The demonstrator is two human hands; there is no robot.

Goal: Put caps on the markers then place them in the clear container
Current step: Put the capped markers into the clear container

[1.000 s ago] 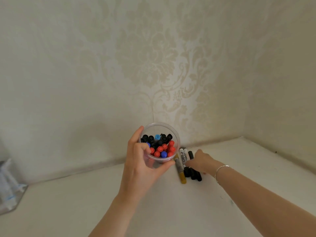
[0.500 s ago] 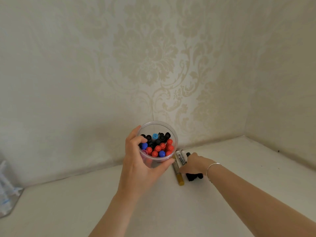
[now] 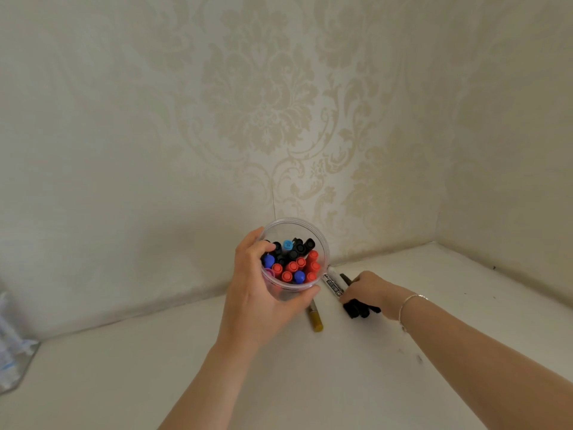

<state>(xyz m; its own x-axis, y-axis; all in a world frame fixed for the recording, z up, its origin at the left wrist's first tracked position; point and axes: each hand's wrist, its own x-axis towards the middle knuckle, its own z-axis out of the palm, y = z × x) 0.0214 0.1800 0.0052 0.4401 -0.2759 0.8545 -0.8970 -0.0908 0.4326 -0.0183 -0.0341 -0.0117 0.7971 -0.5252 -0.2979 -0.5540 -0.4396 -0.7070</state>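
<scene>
My left hand (image 3: 257,293) grips the clear container (image 3: 321,240) from its left side and holds it above the white surface. Several capped markers (image 3: 294,265) with red, blue and black caps stand inside it. To the right, my right hand (image 3: 366,290) lies over a bunch of black markers (image 3: 359,310) on the surface, fingers curled round them. Two white markers (image 3: 333,282) lie just left of that hand. A yellow marker (image 3: 315,319) lies below the container, partly hidden by my left thumb.
Patterned walls meet in a corner close behind the container. A clear plastic packet (image 3: 12,346) lies at the far left edge of the white surface (image 3: 310,383).
My right hand has slid left and nearer over the black markers and closed on them. The container has stayed in my left hand, shifting slightly left.
</scene>
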